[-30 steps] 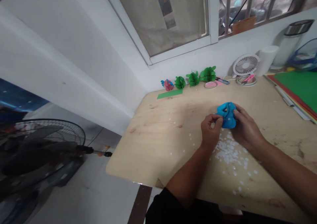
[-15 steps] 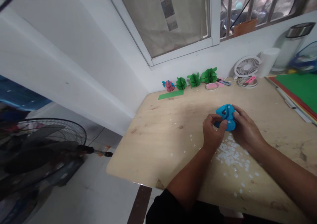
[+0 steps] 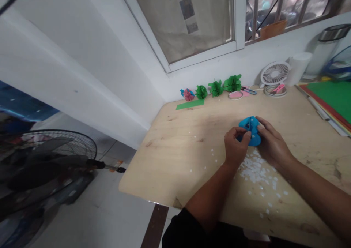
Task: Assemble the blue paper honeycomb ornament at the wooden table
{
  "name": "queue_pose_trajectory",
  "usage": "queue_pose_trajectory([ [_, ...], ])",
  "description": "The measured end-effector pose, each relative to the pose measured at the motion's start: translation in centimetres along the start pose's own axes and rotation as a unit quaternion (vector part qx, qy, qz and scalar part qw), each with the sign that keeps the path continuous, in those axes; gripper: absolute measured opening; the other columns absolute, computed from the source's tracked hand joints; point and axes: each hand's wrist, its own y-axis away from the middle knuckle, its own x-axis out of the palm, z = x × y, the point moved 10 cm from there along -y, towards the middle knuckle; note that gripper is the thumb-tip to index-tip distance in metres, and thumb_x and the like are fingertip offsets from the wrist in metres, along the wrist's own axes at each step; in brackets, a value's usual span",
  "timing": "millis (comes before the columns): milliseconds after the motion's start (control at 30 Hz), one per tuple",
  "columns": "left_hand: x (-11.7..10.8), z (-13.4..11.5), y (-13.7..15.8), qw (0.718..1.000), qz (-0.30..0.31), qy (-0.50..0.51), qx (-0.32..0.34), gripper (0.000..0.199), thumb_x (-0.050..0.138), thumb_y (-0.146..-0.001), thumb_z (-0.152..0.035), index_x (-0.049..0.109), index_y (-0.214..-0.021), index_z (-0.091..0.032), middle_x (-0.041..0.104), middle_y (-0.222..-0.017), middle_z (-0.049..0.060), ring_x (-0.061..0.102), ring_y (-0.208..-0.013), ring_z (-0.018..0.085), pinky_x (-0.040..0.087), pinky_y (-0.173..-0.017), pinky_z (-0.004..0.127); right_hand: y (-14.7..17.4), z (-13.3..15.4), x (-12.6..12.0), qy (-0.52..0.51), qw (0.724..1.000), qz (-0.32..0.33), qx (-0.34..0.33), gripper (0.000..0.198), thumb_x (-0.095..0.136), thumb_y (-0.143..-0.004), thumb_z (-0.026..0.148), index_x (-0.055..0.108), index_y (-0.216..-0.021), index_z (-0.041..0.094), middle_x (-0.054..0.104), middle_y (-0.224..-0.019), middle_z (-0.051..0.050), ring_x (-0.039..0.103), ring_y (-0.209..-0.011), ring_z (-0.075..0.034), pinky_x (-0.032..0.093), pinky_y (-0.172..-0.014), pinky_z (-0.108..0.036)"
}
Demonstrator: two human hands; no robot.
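Note:
A blue paper craft piece (image 3: 254, 139) with small white squares on it is held between my two hands above the table. My left hand (image 3: 236, 143) pinches its left side between thumb and fingers. On the right, my right hand (image 3: 273, 140) grips the other edge, its fingers partly behind the paper. Below them, a scattered heap of small white squares (image 3: 255, 169) lies on the wooden table (image 3: 175, 149). Whether a loose square sits between my left fingertips is too small to make out.
Along the wall stand several green paper figures (image 3: 216, 88) and a pink-and-blue one (image 3: 188, 94), behind a green paper strip (image 3: 190, 104). A small white fan (image 3: 275, 73), tape rings (image 3: 236, 95), a cutter (image 3: 250, 90) and coloured paper sheets (image 3: 333, 98) are at the back right.
The blue paper has been turned slightly and its folds pressed closer, so the gap in it looks smaller. Both hands keep hold in nearly the same place.

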Motion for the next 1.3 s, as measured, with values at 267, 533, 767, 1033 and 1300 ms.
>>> queue_pose_trajectory([
  [267, -0.1, -0.7, 0.2, 1.000, 0.002, -0.025, 0.009, 0.009, 0.074, -0.085, -0.028, 0.072, -0.080, -0.021, 0.076, -0.081, 0.002, 0.071, -0.083, 0.020, 0.058, -0.087, 0.036, 0.1, 0.1, 0.1, 0.032, 0.999, 0.010, -0.019, 0.058, 0.092, -0.071, 0.055, 0.071, -0.123, 0.038, 0.077, -0.104, 0.001, 0.073, -0.095, -0.024, 0.061, -0.083, -0.038],
  [533, -0.1, -0.8, 0.2, 0.999, 0.000, -0.043, 0.017, 0.007, 0.075, -0.085, -0.026, 0.072, -0.080, -0.022, 0.075, -0.079, 0.001, 0.070, -0.081, 0.020, 0.057, -0.094, 0.040, 0.5, 0.5, 0.0, 0.067, 0.997, -0.006, -0.027, 0.070, 0.096, -0.066, 0.055, 0.069, -0.128, 0.038, 0.077, -0.109, 0.000, 0.072, -0.099, -0.024, 0.062, -0.084, -0.036],
  [767, -0.3, -1.0, 0.2, 0.999, -0.006, -0.030, 0.017, 0.013, 0.076, -0.085, -0.031, 0.071, -0.078, -0.022, 0.075, -0.078, 0.002, 0.071, -0.080, 0.020, 0.058, -0.091, 0.038, 0.4, 0.4, 0.0, 0.065, 0.998, 0.005, -0.019, 0.068, 0.094, -0.067, 0.055, 0.070, -0.129, 0.038, 0.075, -0.099, 0.001, 0.073, -0.092, -0.023, 0.061, -0.076, -0.035],
  [1033, -0.5, -0.7, 0.0, 0.999, -0.016, -0.028, -0.002, 0.018, 0.078, -0.085, -0.036, 0.071, -0.078, -0.021, 0.074, -0.076, 0.001, 0.071, -0.076, 0.019, 0.059, -0.083, 0.035, 0.4, 0.6, 0.1, 0.087, 0.995, 0.013, -0.035, 0.067, 0.092, -0.071, 0.056, 0.070, -0.131, 0.038, 0.076, -0.101, 0.000, 0.071, -0.086, -0.022, 0.058, -0.070, -0.033],
  [1300, -0.7, 0.1, -0.1, 0.999, -0.022, -0.024, -0.015, 0.018, 0.073, -0.089, -0.034, 0.070, -0.077, -0.020, 0.072, -0.075, 0.002, 0.069, -0.078, 0.019, 0.058, -0.080, 0.033, 0.5, 0.8, -0.2, 0.081, 0.996, -0.013, -0.027, 0.066, 0.092, -0.069, 0.058, 0.072, -0.128, 0.035, 0.069, -0.084, 0.003, 0.061, -0.070, -0.017, 0.051, -0.059, -0.028],
])
